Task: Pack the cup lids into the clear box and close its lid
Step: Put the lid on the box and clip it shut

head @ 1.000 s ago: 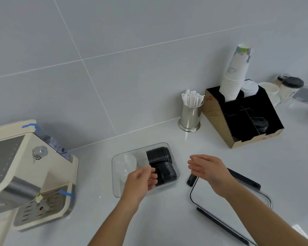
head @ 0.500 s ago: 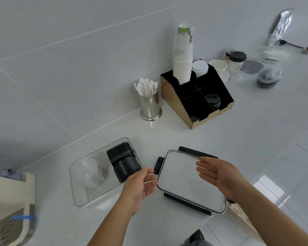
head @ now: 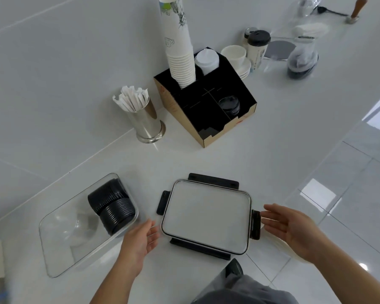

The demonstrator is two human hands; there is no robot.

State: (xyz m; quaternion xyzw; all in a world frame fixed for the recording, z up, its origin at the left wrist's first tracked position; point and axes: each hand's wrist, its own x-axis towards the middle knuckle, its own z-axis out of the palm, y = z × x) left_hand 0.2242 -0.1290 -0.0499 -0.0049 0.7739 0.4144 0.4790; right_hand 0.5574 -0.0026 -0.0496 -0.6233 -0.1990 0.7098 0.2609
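Observation:
The clear box (head: 59,255) lies open on the white counter at lower left. Two stacks of black cup lids (head: 112,207) rest on their sides in its right half, and a clear lid shape shows in its left half. The box's lid (head: 206,218), clear with black side clasps, lies flat to the right of the box. My left hand (head: 140,240) is open, fingers near the lid's left edge. Beside the right clasp, my right hand (head: 292,229) hovers open. Neither hand holds anything.
A black cardboard organiser (head: 206,106) behind holds a paper cup stack (head: 180,47), white lids and a few black lids (head: 229,105). A steel cup of wrapped straws (head: 143,117) stands left of it. Cups, saucers and bagged items sit at the back right. The counter edge runs along the right.
The view swung right and the coffee machine left the frame. My left hand came out of the box. Both hands moved to either side of the flat lid.

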